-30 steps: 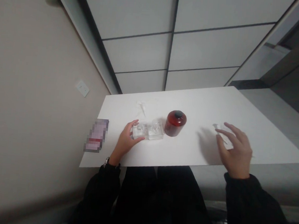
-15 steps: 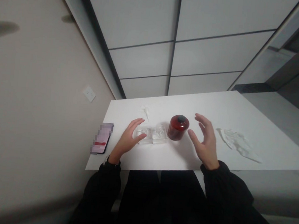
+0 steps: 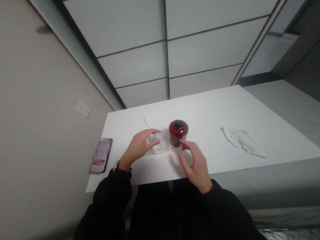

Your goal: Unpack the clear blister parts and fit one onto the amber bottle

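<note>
A dark red, round bottle with a black cap stands upright on the white table. Left of it are clear glass-like containers. My left hand is over these containers, its thumb and fingers apart around a small clear round piece on top; whether it touches this piece is unclear. My right hand is in front of the bottle, thumb and fingers apart, with nothing between them. Its fingertips overlap the bottle's lower right side in view, and contact cannot be made out.
A phone with a blurred screen lies at the table's left edge. A crumpled white sheet lies on the right. Behind the containers is a small whitish item. A wall with a socket stands at the left.
Both hands have come closer together. My left hand has moved right over the clear containers, and my right hand has moved left to the front of the red bottle. The camera view has turned.
</note>
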`<state>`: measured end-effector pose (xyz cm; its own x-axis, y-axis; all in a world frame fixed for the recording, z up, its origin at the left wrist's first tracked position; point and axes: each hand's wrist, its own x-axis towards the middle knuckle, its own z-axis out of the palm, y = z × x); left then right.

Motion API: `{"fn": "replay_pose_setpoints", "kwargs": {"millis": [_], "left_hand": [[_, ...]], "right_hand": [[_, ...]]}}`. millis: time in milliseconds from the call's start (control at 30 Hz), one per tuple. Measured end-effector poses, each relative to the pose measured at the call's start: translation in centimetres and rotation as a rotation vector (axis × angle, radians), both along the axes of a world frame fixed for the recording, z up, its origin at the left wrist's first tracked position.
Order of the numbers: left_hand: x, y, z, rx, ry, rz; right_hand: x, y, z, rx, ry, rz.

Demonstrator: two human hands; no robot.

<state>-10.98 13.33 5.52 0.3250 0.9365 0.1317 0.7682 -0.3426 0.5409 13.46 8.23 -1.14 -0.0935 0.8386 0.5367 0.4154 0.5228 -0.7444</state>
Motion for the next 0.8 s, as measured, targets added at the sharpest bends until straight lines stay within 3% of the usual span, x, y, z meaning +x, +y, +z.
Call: {"fn": "replay_pose_setpoints", "kwargs": {"millis": [133,333,500,800], "left_hand": [[0.0,0.0,-0.2,0.023,0.002,-0.005],[0.7,-0.3,0.0,0.073,0.16,0.054],[1.7,-0.7,0.4,0.106,0.316,0.116],[0.4,-1.1,1.6,0.028,0.138,-0.069]], "right_hand": [[-2.3,-0.8,-0.6,-0.081,-0.181,0.143],[-3.1,-0.5,-2.1,-0.086,-0.385,0.139],[-3.0,-0.7,-1.9,-0.111,-0.491,0.101],[-3.1,-0.8,-1.6,-0.147,-0.57,0.075]]}}
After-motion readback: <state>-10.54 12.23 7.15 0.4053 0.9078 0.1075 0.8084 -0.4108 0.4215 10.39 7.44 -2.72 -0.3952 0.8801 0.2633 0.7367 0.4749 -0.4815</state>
